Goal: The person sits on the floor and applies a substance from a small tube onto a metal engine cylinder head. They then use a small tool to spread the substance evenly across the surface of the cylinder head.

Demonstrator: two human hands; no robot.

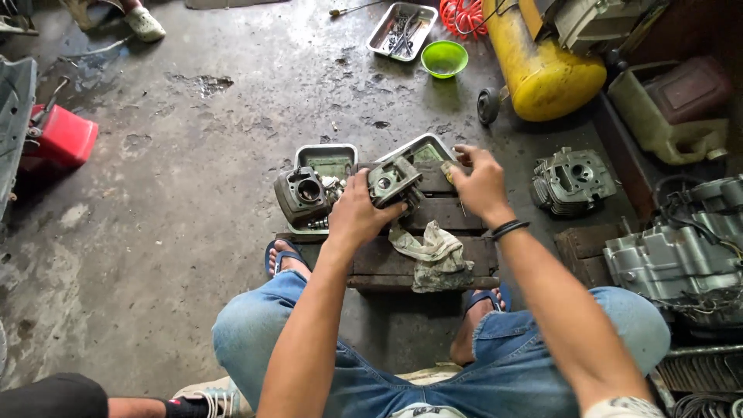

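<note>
My left hand [354, 217] is clenched around a small grey engine head [393, 183], fingers wrapped over its near side, holding it just above the dark wooden bench [418, 263]. The part sits at the top of that grip, tilted, with its round port facing me. My right hand [478, 184] is just beside it to the right, fingers curled and pinching a small yellowish piece [448, 170]; I cannot tell exactly what that piece is. A black band [509, 227] circles that wrist.

Directly under the held part lies a crumpled dirty rag [433, 255], draped over the bench's front edge. To the left of my left hand stands a dark cylinder block [303, 195] with a round bore, touching a metal tray [329, 161]. A second metal tray [422, 151] shows behind the held part.

Farther right, on the concrete floor [193, 193], rests another finned cylinder head [573, 182], well apart from my hands, and an engine crankcase [681, 263] stands near my right knee. At the far edge I see a yellow air tank [542, 66], a green bowl [444, 58] and a tray of small tools [402, 31]. A red container [66, 138] sits far left.
</note>
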